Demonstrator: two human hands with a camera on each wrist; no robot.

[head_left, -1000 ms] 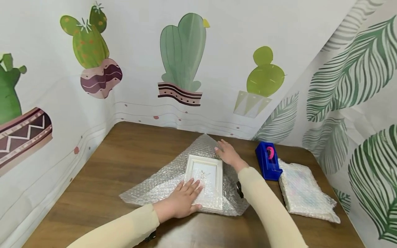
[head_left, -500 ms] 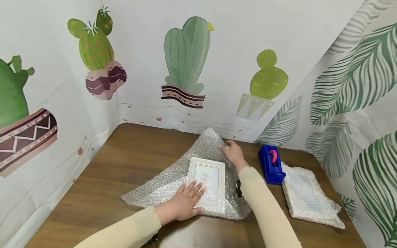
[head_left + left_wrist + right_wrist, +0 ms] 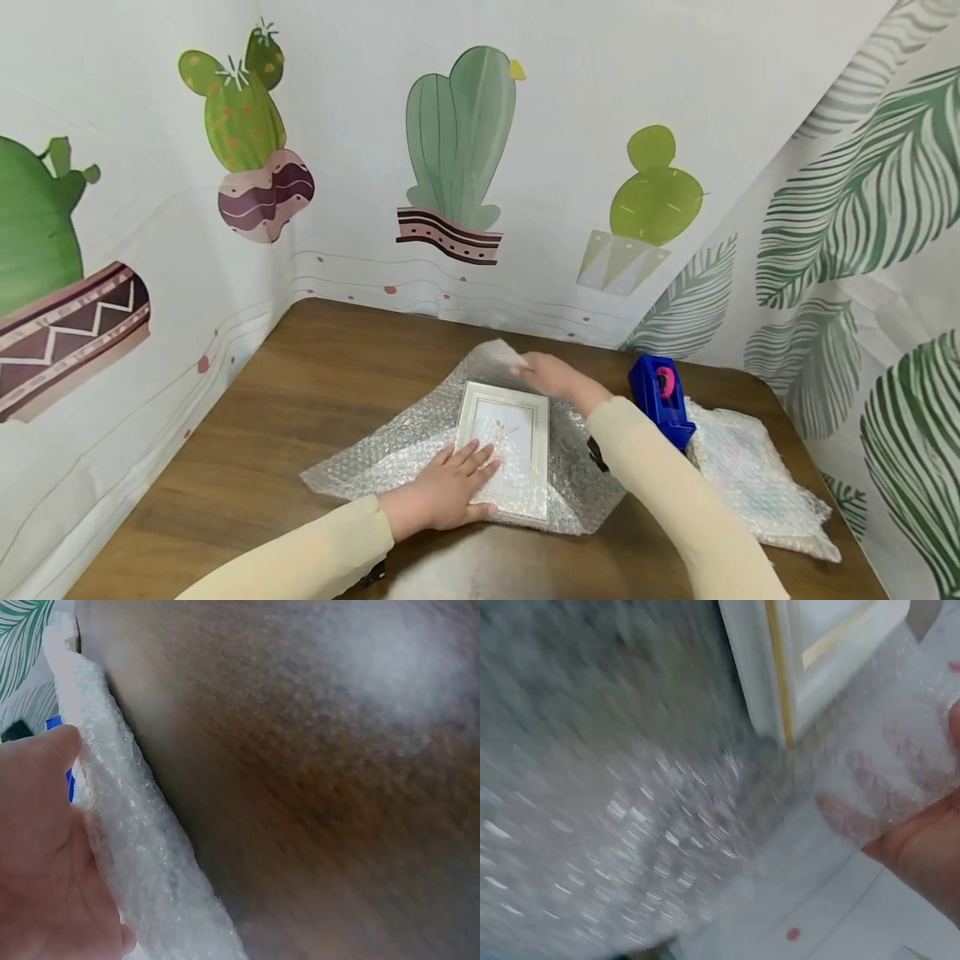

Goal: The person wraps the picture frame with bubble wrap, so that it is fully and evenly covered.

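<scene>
A white picture frame with a thin gold inner line lies on a sheet of bubble wrap on the table. Wrap is folded over its lower left part. My left hand rests flat with fingers spread on that covered part; the left wrist view shows the thumb along the wrapped edge. At the far side, my right hand pinches the sheet's edge and lifts it. Through the raised film in the right wrist view, the fingers show behind it, near the frame's corner.
To the right stands a blue tape dispenser with a pink roll. Beside it lies a flat bundle wrapped in bubble wrap, partly behind my right sleeve. A printed wall covering borders the brown table at the back.
My right hand has taken hold of the bubble wrap's far edge and lifted it, and the far corner now bends toward the frame. The left hand stays on the frame.
</scene>
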